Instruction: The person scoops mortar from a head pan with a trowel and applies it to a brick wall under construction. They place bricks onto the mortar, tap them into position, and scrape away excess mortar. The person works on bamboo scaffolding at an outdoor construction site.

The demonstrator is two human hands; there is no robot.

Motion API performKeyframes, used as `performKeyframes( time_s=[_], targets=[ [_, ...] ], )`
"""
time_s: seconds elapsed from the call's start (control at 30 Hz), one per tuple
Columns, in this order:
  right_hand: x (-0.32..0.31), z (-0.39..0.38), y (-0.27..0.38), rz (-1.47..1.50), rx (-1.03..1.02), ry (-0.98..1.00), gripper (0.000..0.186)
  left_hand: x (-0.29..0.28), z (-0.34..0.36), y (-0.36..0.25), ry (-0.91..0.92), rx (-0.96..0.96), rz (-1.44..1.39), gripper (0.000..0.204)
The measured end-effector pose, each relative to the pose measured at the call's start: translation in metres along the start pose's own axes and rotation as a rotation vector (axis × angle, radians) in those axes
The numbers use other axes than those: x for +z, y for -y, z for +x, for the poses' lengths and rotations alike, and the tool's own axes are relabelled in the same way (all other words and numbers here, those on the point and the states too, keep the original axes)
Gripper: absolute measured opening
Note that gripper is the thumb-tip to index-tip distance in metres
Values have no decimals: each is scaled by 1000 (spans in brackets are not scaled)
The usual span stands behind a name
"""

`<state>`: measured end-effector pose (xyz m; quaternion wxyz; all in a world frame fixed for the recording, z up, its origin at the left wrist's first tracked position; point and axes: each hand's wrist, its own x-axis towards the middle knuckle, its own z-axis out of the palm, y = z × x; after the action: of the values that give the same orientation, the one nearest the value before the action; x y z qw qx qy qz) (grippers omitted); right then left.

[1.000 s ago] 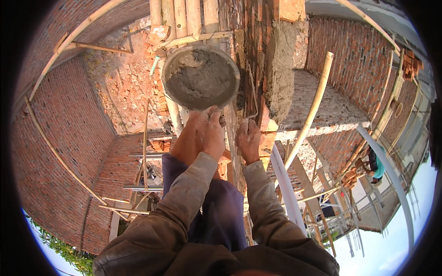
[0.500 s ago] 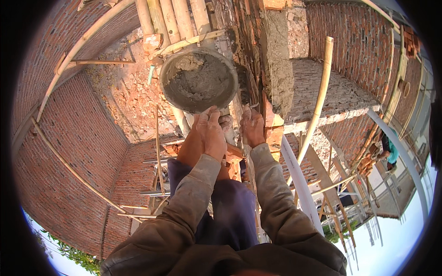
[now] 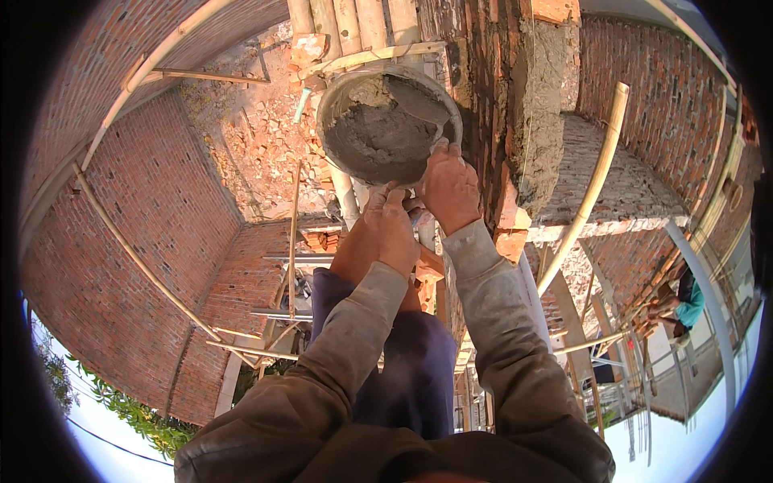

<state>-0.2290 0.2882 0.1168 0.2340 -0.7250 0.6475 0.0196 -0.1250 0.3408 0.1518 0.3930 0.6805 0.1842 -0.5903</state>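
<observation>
A round dark basin (image 3: pixel 324 138) of wet grey mortar (image 3: pixel 374 125) stands in front of me beside the wall top. My right hand (image 3: pixel 451 187) is closed at its near right rim, around what appears to be a trowel (image 3: pixel 417 100); the handle is hidden in my fist. The trowel's grey, mortar-smeared blade lies over the mortar inside the basin. My left hand (image 3: pixel 391 228) is closed at the near edge of the basin, its fingertips against the rim. Both hands are dusted with mortar.
Bamboo poles (image 3: pixel 372 24) lie side by side beyond the basin. To its right runs a brick wall top (image 3: pixel 488 88) with a mortared strip (image 3: pixel 541 105). A bamboo post (image 3: pixel 592 185) leans at right. Another person (image 3: pixel 684 306) works far right. Rubble (image 3: pixel 233 153) lies below left.
My right hand has moved from beside the wall onto the basin's rim, bringing the trowel blade into the mortar. My left hand stays at the near rim. The view has shifted.
</observation>
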Motion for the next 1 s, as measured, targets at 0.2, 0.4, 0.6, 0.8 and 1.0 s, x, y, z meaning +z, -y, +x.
performKeyframes(
  time_s=[0.2,0.4,0.6,0.8,1.0],
  targets=[
    [57,43,19,12,-168,499,29,-16,-3,4,169,437,599,31],
    [-29,20,-16,94,-125,657,34,-42,57,-23,-306,361,116,50],
    [18,1,-14,-136,86,296,30,-49,185,-147,-286,1065,897,82],
    [79,-4,-10,102,25,509,27,-36,181,-177,141,325,788,30],
    [19,-28,-48,105,-28,547,28,-39,120,-129,198,415,588,30]
  ],
)
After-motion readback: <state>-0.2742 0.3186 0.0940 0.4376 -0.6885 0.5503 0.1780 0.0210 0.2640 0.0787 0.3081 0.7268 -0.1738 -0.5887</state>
